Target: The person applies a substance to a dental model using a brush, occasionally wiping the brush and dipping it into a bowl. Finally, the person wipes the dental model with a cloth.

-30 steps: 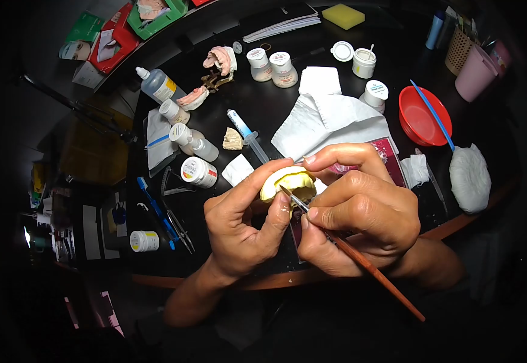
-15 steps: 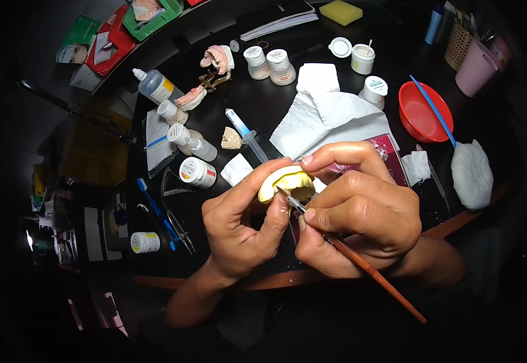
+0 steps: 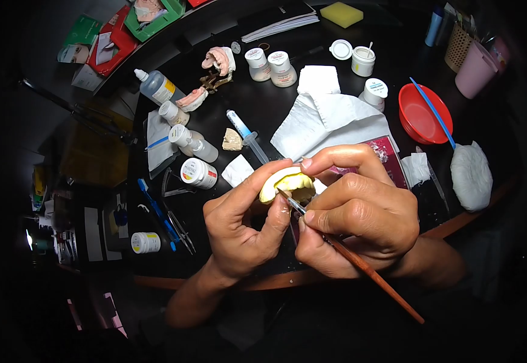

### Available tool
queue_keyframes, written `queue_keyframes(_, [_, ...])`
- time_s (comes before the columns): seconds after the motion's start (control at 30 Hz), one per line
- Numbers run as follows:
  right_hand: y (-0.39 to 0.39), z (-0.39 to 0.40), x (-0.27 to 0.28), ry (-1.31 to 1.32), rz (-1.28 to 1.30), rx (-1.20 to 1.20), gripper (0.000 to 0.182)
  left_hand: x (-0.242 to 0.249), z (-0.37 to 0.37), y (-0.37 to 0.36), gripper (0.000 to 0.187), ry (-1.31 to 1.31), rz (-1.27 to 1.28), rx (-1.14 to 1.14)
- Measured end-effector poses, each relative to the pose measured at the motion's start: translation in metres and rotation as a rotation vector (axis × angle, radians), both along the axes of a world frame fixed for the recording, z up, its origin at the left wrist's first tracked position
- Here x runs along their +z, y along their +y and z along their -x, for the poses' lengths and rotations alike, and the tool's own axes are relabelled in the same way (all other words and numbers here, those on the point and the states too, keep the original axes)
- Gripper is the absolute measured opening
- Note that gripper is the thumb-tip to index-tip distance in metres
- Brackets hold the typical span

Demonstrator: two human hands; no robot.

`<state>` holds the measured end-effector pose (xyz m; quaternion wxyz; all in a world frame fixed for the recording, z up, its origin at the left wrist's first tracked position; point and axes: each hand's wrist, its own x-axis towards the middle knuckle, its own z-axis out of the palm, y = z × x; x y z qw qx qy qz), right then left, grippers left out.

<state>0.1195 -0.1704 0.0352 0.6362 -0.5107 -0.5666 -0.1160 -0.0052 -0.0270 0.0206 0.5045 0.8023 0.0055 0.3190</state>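
Note:
My left hand [image 3: 239,221] pinches a pale yellow dental cast [image 3: 295,181], arch-shaped, between thumb and fingers. In my right hand [image 3: 360,218] is a slim paintbrush [image 3: 369,270] with a reddish-brown wooden handle and a silver metal collar. Its dark tip touches the inner side of the cast, close to my left thumb. The right index finger reaches over and rests at the cast's upper edge. Part of the cast is hidden behind my fingers. Both hands are above the table's front edge.
Behind the hands lie a white cloth [image 3: 330,121], a syringe [image 3: 246,134] and a maroon box [image 3: 387,158]. A red bowl [image 3: 417,124] sits to the right. Bottles and jars [image 3: 198,173] line the left, near a blue toothbrush [image 3: 157,209] and tweezers [image 3: 182,231].
Both hands and the cast keep nearly the same pose. The brush's handle end has shifted very slightly left, and its tip stays against the cast.

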Motion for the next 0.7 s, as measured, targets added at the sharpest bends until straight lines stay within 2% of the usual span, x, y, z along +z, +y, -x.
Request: queue_keyframes(0.7, [-0.0035, 0.0010, -0.0001, -0.031, -0.027, 0.005, 0.017, -0.0030, 0.0008, -0.0035, 0.040, -0.092, -0.019, 0.013])
